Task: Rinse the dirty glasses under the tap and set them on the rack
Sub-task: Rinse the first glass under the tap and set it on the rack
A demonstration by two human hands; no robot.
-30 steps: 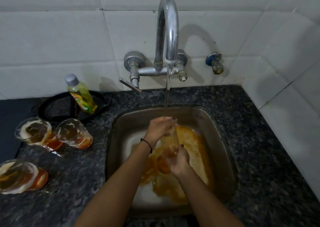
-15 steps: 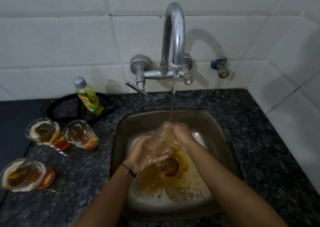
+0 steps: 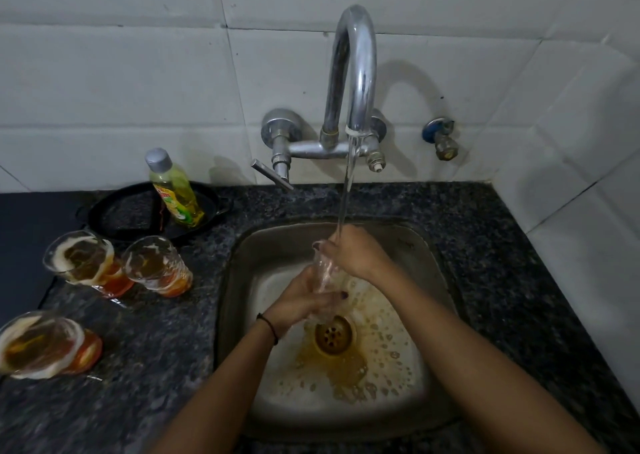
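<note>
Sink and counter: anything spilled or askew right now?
Brown liquid lies pooled around the drain in the sink, likely rinsed-out dregs. The soap bottle leans askew in the black pan. Nothing looks broken.

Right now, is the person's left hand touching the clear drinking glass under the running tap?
Touching. The head view shows the left hand wrapped round the lower part of the clear drinking glass, with its fingers curled across it.
</note>
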